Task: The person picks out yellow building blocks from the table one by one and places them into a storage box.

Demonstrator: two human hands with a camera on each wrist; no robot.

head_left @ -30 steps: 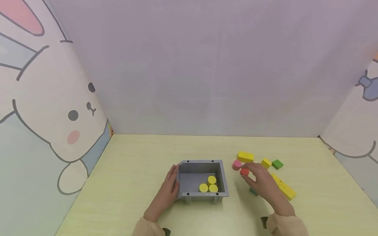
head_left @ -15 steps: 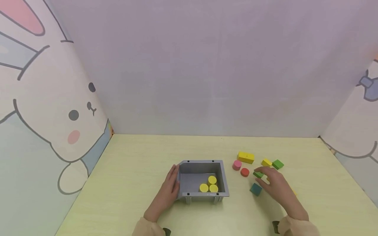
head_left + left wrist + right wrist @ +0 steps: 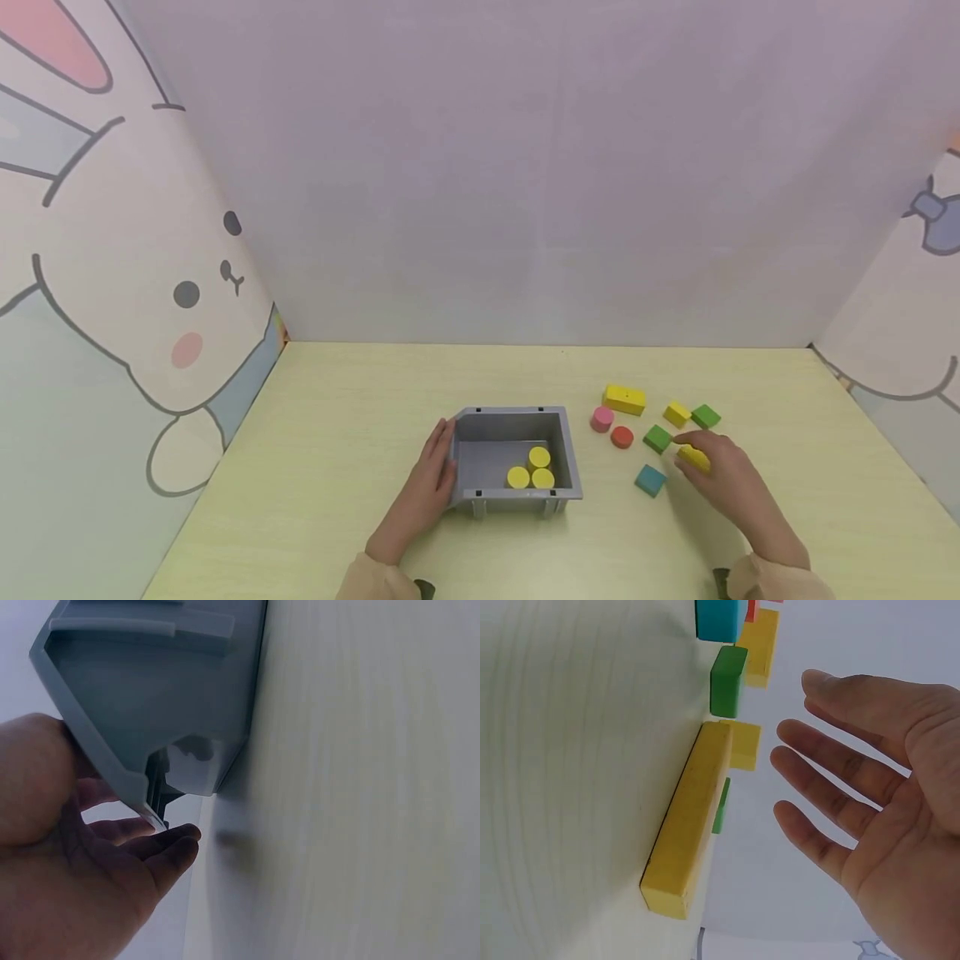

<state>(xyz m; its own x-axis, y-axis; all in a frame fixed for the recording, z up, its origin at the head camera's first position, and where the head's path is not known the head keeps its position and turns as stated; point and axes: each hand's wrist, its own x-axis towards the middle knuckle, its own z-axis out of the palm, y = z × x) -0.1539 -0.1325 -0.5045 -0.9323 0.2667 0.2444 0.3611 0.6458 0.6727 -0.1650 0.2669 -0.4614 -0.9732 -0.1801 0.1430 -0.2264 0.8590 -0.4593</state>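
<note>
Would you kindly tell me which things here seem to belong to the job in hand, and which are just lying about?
Seemingly in the job:
bin, touched by the left hand
yellow cylinders inside it
long yellow block, under the right hand

Apparently just lying about:
two shorter yellow blocks
two green blocks
teal block
pink cylinder
red disc

Head view down and far across desk, close wrist views sharing its grey bin left, long yellow block right
</note>
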